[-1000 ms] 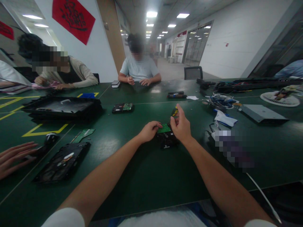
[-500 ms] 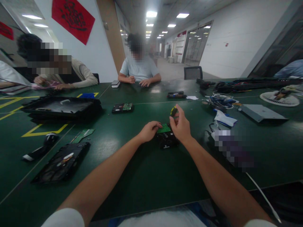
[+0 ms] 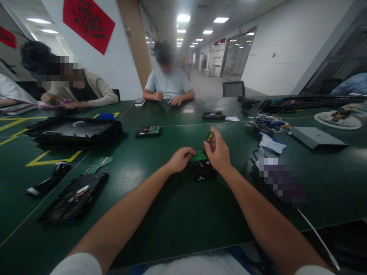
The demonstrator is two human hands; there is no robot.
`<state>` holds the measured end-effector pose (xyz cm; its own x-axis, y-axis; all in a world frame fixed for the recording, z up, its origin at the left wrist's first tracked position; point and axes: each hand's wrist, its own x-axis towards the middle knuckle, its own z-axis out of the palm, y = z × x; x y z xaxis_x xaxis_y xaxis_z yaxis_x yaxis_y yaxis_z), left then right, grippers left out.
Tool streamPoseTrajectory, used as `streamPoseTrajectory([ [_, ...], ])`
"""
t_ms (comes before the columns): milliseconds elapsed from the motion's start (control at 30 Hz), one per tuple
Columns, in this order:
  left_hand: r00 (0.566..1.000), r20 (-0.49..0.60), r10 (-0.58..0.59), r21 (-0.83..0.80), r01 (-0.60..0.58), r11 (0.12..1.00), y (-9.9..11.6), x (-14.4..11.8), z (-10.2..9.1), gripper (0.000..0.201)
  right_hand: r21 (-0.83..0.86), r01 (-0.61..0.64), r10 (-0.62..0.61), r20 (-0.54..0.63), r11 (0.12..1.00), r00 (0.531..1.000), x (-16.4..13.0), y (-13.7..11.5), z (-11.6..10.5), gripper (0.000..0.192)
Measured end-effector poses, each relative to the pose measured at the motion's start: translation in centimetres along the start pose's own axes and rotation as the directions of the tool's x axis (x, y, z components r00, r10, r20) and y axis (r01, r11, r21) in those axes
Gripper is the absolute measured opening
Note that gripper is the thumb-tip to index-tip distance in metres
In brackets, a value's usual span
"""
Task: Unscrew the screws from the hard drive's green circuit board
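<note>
A small black hard drive [image 3: 201, 170] with a green circuit board [image 3: 198, 156] on top lies on the green table [image 3: 177, 214] in front of me. My left hand [image 3: 180, 159] rests on its left edge, fingers curled against the board. My right hand [image 3: 219, 151] hovers over the drive's right side and holds a screwdriver with a black and yellow handle [image 3: 210, 136] upright, its tip hidden behind my fingers.
Another drive [image 3: 148, 131] lies farther back, an opened drive [image 3: 75, 196] and a loose green board [image 3: 101, 163] at the left, a black tray [image 3: 75, 130] behind them. Cables [image 3: 266, 123] and a grey box [image 3: 317, 137] sit at the right. Two people sit across the table.
A co-worker's hand at the left edge has withdrawn from view. My right hand shifted slightly around the screwdriver handle; my left hand stayed on the drive.
</note>
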<state>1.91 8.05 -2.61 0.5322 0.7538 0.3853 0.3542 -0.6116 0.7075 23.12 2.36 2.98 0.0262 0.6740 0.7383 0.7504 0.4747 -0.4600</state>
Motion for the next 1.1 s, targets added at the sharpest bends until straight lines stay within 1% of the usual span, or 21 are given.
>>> streamPoseTrajectory([
  [300, 1.0, 0.001, 0.002, 0.008, -0.002, 1.0, -0.05, 0.02, 0.02, 0.026, 0.001, -0.008, 0.008, 0.011, 1.0, 1.0, -0.08, 0.04, -0.02, 0.066],
  [633, 1.0, -0.014, 0.018, 0.012, -0.018, 1.0, -0.04, 0.04, 0.14, 0.027, 0.028, -0.037, 0.038, -0.008, 0.999, 0.999, -0.13, 0.01, 0.13, 0.066],
  [867, 1.0, -0.008, -0.008, 0.005, 0.008, 1.0, 0.17, 0.05, 0.09, 0.027, 0.021, -0.041, 0.041, 0.007, 0.999, 0.999, -0.17, 0.27, 0.24, 0.066],
  [1100, 1.0, -0.004, -0.013, 0.006, 0.013, 1.0, -0.06, 0.1, 0.07, 0.027, 0.012, -0.015, 0.015, -0.008, 1.0, 1.0, 0.01, -0.23, -0.12, 0.066],
])
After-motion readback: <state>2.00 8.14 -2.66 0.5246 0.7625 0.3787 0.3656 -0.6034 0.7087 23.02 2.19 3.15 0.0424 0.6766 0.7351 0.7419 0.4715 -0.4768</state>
